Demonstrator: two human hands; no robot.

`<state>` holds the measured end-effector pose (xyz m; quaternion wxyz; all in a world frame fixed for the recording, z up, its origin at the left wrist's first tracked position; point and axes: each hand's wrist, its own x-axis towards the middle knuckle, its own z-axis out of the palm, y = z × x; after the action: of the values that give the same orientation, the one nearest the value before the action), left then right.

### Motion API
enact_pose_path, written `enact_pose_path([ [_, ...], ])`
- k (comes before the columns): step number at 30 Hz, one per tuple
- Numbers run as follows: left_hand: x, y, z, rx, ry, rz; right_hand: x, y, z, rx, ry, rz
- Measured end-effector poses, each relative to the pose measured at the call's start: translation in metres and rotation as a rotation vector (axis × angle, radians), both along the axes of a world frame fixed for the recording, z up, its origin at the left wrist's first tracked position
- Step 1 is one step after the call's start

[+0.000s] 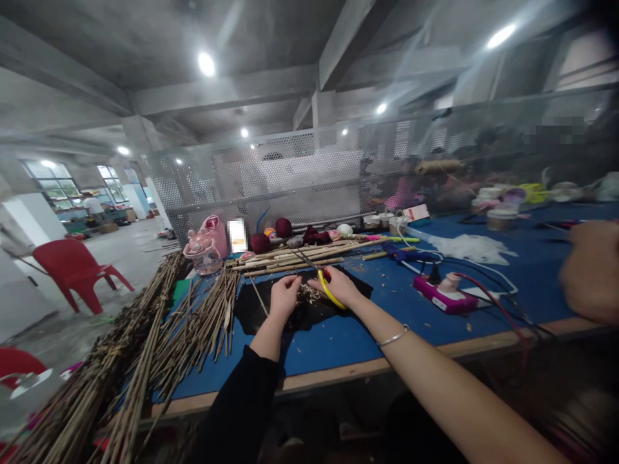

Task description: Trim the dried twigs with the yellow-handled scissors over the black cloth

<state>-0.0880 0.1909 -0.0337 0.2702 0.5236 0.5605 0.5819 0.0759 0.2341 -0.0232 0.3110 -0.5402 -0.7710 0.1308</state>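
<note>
My right hand (pixel 340 287) is closed around a pair of scissors with yellow handles (pixel 331 294), whose blades point up and away to the left. My left hand (pixel 284 296) is closed in a pinch just left of a small heap of pale cut bits (pixel 312 294); whatever its fingers hold is too small to make out. Both hands are over a black cloth (pixel 251 312) on the blue tabletop (pixel 333 361). A thin stick (pixel 260 298) slants across the cloth beside my left wrist.
Bundles of thin dry sticks (pixel 198 322) cover the table's left side. Behind the cloth are longer rods (pixel 290 263) and dark red yarn balls (pixel 283 227), before a perforated metal screen (pixel 309 180). A purple power strip (pixel 442 295) with cords stands right. Another person's blurred hand (pixel 592 270) is far right.
</note>
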Motion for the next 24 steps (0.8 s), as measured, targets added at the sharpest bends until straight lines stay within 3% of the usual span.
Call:
enact_pose_path([
  [3,-0.001,-0.003,0.0,0.037,0.044,0.019,-0.004,-0.003,-0.001,-0.01,0.015,0.056],
  [10,0.009,-0.006,0.007,0.021,-0.017,-0.111,-0.008,-0.013,-0.001,0.036,-0.088,0.113],
  [20,0.008,-0.009,0.01,-0.013,-0.066,-0.119,-0.011,-0.022,0.005,0.107,-0.235,0.078],
  [24,0.01,-0.012,0.013,-0.022,-0.09,-0.135,-0.011,-0.026,0.008,0.061,-0.214,0.1],
])
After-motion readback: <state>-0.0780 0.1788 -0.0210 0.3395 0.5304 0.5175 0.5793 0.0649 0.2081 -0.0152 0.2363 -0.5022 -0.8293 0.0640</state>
